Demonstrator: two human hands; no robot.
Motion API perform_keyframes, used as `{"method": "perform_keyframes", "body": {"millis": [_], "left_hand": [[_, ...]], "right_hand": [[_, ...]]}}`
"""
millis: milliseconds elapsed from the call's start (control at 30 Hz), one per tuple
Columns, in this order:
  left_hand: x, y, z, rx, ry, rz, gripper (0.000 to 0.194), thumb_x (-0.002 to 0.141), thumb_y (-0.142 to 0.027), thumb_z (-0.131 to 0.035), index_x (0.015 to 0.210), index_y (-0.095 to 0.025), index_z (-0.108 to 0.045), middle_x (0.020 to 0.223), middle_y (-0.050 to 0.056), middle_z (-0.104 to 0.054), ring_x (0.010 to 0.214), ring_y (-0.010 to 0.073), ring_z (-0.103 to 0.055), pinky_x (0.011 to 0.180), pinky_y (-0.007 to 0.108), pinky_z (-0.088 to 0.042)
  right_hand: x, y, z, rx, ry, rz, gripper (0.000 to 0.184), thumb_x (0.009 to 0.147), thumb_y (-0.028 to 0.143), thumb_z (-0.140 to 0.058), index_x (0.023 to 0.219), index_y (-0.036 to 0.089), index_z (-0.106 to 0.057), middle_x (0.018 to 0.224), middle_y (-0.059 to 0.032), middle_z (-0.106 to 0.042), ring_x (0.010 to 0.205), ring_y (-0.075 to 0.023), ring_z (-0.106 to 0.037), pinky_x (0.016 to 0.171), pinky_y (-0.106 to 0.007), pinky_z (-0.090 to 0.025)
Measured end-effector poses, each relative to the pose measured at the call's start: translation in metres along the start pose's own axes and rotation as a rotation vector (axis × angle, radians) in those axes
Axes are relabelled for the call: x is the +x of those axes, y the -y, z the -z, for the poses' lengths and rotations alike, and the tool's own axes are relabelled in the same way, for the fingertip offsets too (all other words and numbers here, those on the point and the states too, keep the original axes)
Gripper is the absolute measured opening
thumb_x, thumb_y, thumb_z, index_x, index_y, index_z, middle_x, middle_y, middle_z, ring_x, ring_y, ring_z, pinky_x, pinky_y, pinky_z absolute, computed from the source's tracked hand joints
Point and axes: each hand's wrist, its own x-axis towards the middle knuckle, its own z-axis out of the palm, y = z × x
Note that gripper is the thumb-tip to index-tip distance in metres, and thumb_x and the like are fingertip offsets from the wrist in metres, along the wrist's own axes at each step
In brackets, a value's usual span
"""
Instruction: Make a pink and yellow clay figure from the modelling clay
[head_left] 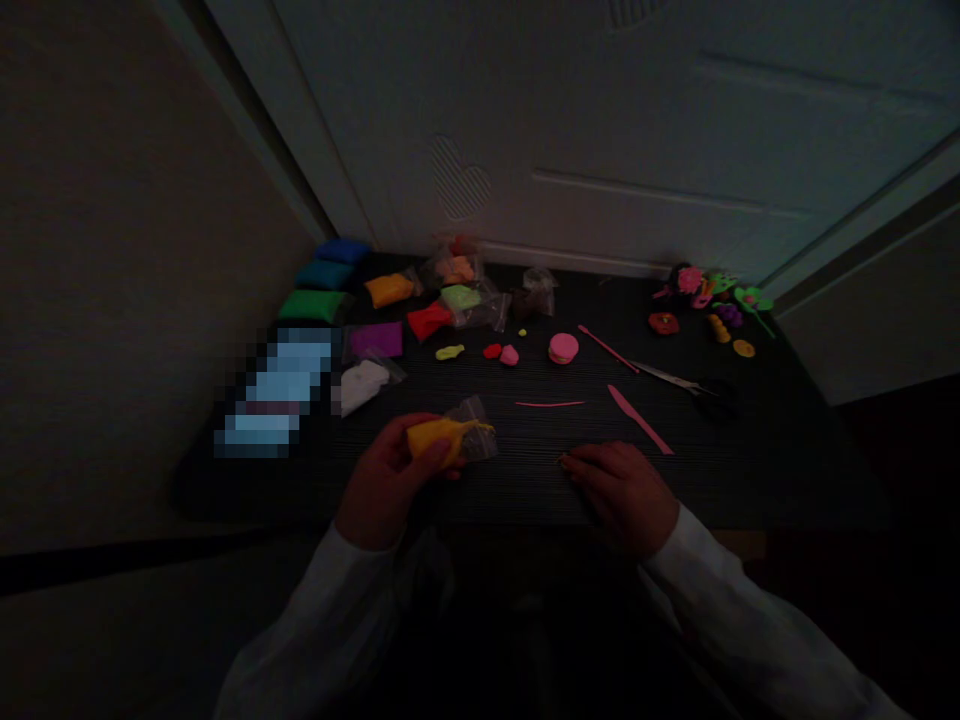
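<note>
My left hand (382, 485) is closed round a small clear bag of yellow clay (431, 440). A thin strand of the clay pokes toward the bag's mouth on the right. My right hand (622, 490) is low over the dark table, its fingertips pinched on a tiny yellow clay bit (561, 460). Beyond the hands lies a thin pink strip (550, 404). A pink plastic knife (637, 418) rests just past my right hand. Farther back sit a round pink clay piece (563, 348) and small lumps of pink clay (510, 355) and red clay (492, 351).
Clay packs, including a purple pack (377, 340) and a green pack (311, 305), stand at the back left beside a blurred-out screen (277, 390). Scissors (682, 383) and a pink stick tool (607, 348) lie right. Clay flowers (690, 280) are at the back right.
</note>
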Motion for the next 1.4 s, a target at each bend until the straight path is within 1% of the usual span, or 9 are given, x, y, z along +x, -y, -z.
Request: {"method": "perform_keyframes", "body": {"millis": [167,367,567,733,867,933,1133,1267,1400], "left_hand": [[-0.003,0.004,-0.01,-0.058,0.082,0.023,0.038,0.066,-0.025,-0.067,0.099,-0.017,-0.05,0.088,0.002,-0.062,0.066,0.014,-0.064,0.057,0.025,-0.054],[-0.009,0.006,-0.02,-0.084,0.121,0.044,0.035,0.064,-0.026,-0.068,0.095,-0.018,-0.053,0.088,0.001,-0.063,0.066,0.0131,-0.063,0.058,0.025,-0.054],[-0.009,0.006,-0.02,-0.098,0.126,0.074,0.035,0.065,-0.024,-0.068,0.096,-0.017,-0.051,0.088,0.001,-0.061,0.067,0.0126,-0.063,0.057,0.023,-0.054],[-0.01,0.007,-0.024,-0.117,0.166,0.073,0.035,0.066,-0.026,-0.067,0.096,-0.016,-0.05,0.087,0.001,-0.062,0.065,0.0141,-0.064,0.057,0.026,-0.054],[-0.018,0.006,-0.033,-0.13,0.226,0.071,0.032,0.067,-0.025,-0.066,0.094,-0.018,-0.052,0.083,0.0,-0.064,0.065,0.0134,-0.064,0.061,0.026,-0.053],[-0.022,0.005,-0.037,-0.133,0.232,0.058,0.031,0.066,-0.024,-0.067,0.094,-0.019,-0.053,0.082,-0.001,-0.064,0.066,0.0126,-0.063,0.063,0.025,-0.052],[-0.028,0.004,-0.042,-0.206,0.262,0.046,0.031,0.066,-0.023,-0.067,0.094,-0.02,-0.053,0.083,-0.001,-0.064,0.069,0.0133,-0.063,0.064,0.025,-0.051],[-0.027,0.006,-0.043,-0.236,0.276,0.077,0.03,0.066,-0.023,-0.067,0.092,-0.02,-0.053,0.083,-0.001,-0.063,0.068,0.0127,-0.062,0.063,0.026,-0.051],[-0.027,0.009,-0.044,-0.183,0.305,0.074,0.028,0.069,-0.022,-0.066,0.094,-0.021,-0.053,0.082,-0.002,-0.062,0.069,0.0111,-0.061,0.063,0.023,-0.05]], "right_hand": [[-0.006,-0.003,0.007,0.031,-0.074,-0.033,0.025,0.083,0.022,-0.045,0.105,0.021,-0.057,0.103,-0.0061,-0.063,0.096,-0.0174,-0.056,0.083,-0.036,-0.045],[-0.002,-0.008,0.003,0.036,-0.16,-0.175,0.01,0.076,0.03,-0.055,0.076,0.02,-0.057,0.074,-0.0029,-0.062,0.072,-0.0161,-0.058,0.067,-0.031,-0.046],[-0.006,-0.009,0.017,0.101,-0.209,-0.304,0.014,0.078,0.033,-0.052,0.075,0.019,-0.052,0.068,0.0,-0.057,0.06,-0.0117,-0.054,0.056,-0.024,-0.043],[-0.011,-0.001,0.024,0.183,-0.199,-0.289,0.016,0.082,0.031,-0.046,0.077,0.019,-0.057,0.071,-0.0008,-0.06,0.065,-0.0126,-0.056,0.06,-0.025,-0.044],[-0.008,0.027,0.024,0.3,-0.226,-0.14,0.014,0.08,0.028,-0.05,0.09,0.022,-0.057,0.081,-0.003,-0.059,0.077,-0.0151,-0.056,0.068,-0.029,-0.045],[-0.005,0.043,0.023,0.334,-0.223,-0.094,0.021,0.076,0.028,-0.056,0.096,0.023,-0.055,0.081,-0.0024,-0.057,0.076,-0.015,-0.055,0.067,-0.029,-0.045],[0.002,0.056,0.02,0.535,-0.218,-0.179,0.028,0.081,0.026,-0.048,0.11,0.024,-0.051,0.104,-0.0051,-0.058,0.096,-0.0166,-0.054,0.083,-0.032,-0.044],[0.001,0.051,0.023,0.577,-0.122,-0.244,0.015,0.079,0.026,-0.053,0.092,0.024,-0.06,0.087,-0.0008,-0.064,0.08,-0.0135,-0.06,0.073,-0.028,-0.047],[0.002,0.05,0.027,0.524,-0.164,-0.26,0.009,0.077,0.026,-0.056,0.082,0.022,-0.062,0.078,-0.0008,-0.064,0.072,-0.0126,-0.059,0.065,-0.026,-0.047]]}}
